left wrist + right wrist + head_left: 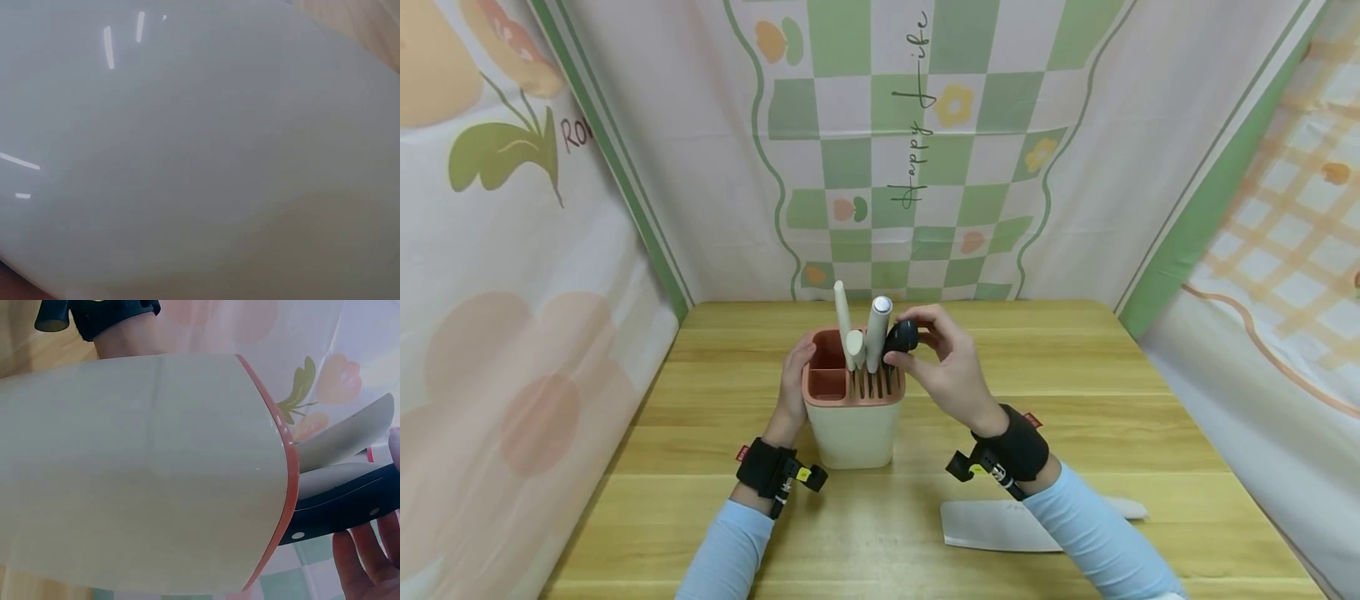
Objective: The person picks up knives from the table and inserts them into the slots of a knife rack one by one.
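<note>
A cream knife holder [856, 433] with a pinkish-red rim stands upright on the table. My left hand [792, 385] rests against its left side, fingertips near the rim; its thumb is hidden. At the slotted right side, the thumb and fingers of my right hand [951, 367] pinch the black handle of a knife [901, 337]. Rivets dot that black handle [350, 503] in the right wrist view, where its lower end meets the rim. Pale handles [877, 333] of several other utensils rise beside it. The left wrist view is filled by the holder's glossy wall [200, 150].
A cleaver [1000, 525] with a wide blade and pale handle lies at the front right, partly under my right forearm. Two open compartments [828, 385] take up the holder's left half. Patterned cloth [895, 150] hangs behind the wooden table [715, 358] and along both sides.
</note>
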`<action>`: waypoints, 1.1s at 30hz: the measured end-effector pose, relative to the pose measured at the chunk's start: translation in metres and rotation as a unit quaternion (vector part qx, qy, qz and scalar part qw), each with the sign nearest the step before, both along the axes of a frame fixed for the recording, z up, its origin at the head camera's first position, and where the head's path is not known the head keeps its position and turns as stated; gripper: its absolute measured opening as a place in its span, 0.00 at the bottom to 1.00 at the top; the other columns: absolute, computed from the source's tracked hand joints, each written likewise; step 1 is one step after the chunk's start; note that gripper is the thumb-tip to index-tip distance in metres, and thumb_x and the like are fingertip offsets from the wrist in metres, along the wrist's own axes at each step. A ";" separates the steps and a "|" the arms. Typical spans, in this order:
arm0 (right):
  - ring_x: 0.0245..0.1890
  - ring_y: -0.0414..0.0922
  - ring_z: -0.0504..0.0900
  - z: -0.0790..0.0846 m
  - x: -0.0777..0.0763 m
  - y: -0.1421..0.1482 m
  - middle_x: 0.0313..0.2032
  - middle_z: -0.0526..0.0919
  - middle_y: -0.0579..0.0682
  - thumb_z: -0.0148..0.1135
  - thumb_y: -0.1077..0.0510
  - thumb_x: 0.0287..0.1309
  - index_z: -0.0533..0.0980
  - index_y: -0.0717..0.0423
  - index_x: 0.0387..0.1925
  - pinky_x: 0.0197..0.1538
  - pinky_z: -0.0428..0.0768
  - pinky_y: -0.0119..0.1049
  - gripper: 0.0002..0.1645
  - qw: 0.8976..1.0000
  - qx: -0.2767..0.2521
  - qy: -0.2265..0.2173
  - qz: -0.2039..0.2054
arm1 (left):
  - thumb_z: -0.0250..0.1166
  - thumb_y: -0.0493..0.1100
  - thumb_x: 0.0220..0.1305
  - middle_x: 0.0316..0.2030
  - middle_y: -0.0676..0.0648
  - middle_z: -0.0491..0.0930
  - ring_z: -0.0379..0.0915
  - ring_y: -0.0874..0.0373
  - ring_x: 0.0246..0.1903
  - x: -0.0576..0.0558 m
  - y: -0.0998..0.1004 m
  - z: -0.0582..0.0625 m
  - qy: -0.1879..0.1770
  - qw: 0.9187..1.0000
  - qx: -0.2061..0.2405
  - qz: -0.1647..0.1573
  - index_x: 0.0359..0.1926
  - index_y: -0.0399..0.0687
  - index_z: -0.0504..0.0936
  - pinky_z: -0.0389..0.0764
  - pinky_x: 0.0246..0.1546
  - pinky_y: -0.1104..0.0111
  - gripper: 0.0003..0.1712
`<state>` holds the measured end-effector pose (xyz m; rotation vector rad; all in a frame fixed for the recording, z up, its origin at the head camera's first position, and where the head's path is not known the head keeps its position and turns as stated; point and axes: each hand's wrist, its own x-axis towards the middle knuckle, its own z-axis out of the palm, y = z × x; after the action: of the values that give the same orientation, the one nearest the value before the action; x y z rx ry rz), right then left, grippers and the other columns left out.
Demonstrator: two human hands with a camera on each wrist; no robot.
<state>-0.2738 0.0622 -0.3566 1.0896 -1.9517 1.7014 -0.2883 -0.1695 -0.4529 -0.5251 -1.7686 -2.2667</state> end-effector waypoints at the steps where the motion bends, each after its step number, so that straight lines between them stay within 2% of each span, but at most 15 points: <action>1: 0.50 0.45 0.77 0.000 0.000 0.001 0.49 0.77 0.60 0.71 0.78 0.45 0.73 0.66 0.53 0.55 0.80 0.36 0.31 1.000 0.004 0.000 0.003 | 0.41 0.48 0.73 0.48 0.51 0.78 0.73 0.55 0.49 0.000 0.000 0.000 -0.001 1.000 0.001 -0.001 0.61 0.28 0.68 0.78 0.48 0.70 0.29; 5: 0.51 0.43 0.77 -0.001 0.001 0.004 0.50 0.78 0.59 0.72 0.77 0.44 0.73 0.66 0.54 0.57 0.79 0.36 0.32 1.000 0.020 -0.004 0.005 | 0.41 0.48 0.73 0.49 0.51 0.78 0.73 0.54 0.49 0.000 0.000 0.000 -0.001 1.000 -0.001 0.001 0.61 0.29 0.69 0.78 0.48 0.69 0.29; 13: 0.55 0.46 0.77 -0.006 0.005 0.022 0.54 0.76 0.56 0.72 0.74 0.48 0.73 0.58 0.59 0.58 0.79 0.41 0.35 0.999 0.040 -0.013 0.008 | 0.41 0.49 0.74 0.48 0.47 0.77 0.73 0.56 0.48 0.000 0.002 0.000 -0.001 1.000 -0.006 0.003 0.60 0.31 0.70 0.79 0.46 0.71 0.28; 17: 0.54 0.47 0.77 -0.013 0.012 0.034 0.54 0.77 0.53 0.71 0.73 0.49 0.73 0.58 0.59 0.58 0.79 0.44 0.34 0.997 0.063 -0.037 -0.003 | 0.40 0.48 0.74 0.48 0.51 0.77 0.73 0.57 0.48 0.001 0.002 0.000 -0.002 1.000 0.000 -0.003 0.61 0.30 0.68 0.79 0.47 0.70 0.28; 24: 0.53 0.52 0.77 -0.017 0.029 0.062 0.52 0.78 0.54 0.68 0.72 0.54 0.71 0.61 0.60 0.56 0.78 0.51 0.31 0.989 0.127 -0.071 -0.036 | 0.39 0.46 0.73 0.49 0.55 0.78 0.73 0.55 0.51 0.003 0.004 -0.003 -0.009 1.000 0.008 -0.011 0.63 0.28 0.66 0.79 0.52 0.65 0.29; 30: 0.48 0.44 0.80 -0.033 0.032 0.098 0.47 0.81 0.44 0.69 0.65 0.58 0.74 0.49 0.57 0.54 0.81 0.43 0.27 0.980 0.169 -0.076 -0.068 | 0.40 0.48 0.73 0.48 0.52 0.78 0.73 0.58 0.49 0.000 0.003 -0.004 -0.001 1.000 -0.003 -0.004 0.62 0.30 0.68 0.78 0.49 0.69 0.29; 33: 0.46 0.42 0.81 -0.033 0.039 0.111 0.45 0.81 0.46 0.67 0.65 0.59 0.74 0.51 0.58 0.52 0.82 0.42 0.25 0.974 0.197 -0.087 -0.071 | 0.40 0.50 0.72 0.48 0.51 0.77 0.73 0.58 0.48 0.001 0.002 -0.004 0.002 1.000 -0.009 0.005 0.61 0.32 0.69 0.78 0.47 0.71 0.29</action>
<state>-0.2347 0.1736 -0.3898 0.9160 -2.4887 1.4098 -0.2872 -0.1671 -0.4566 -0.5211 -1.7870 -2.2442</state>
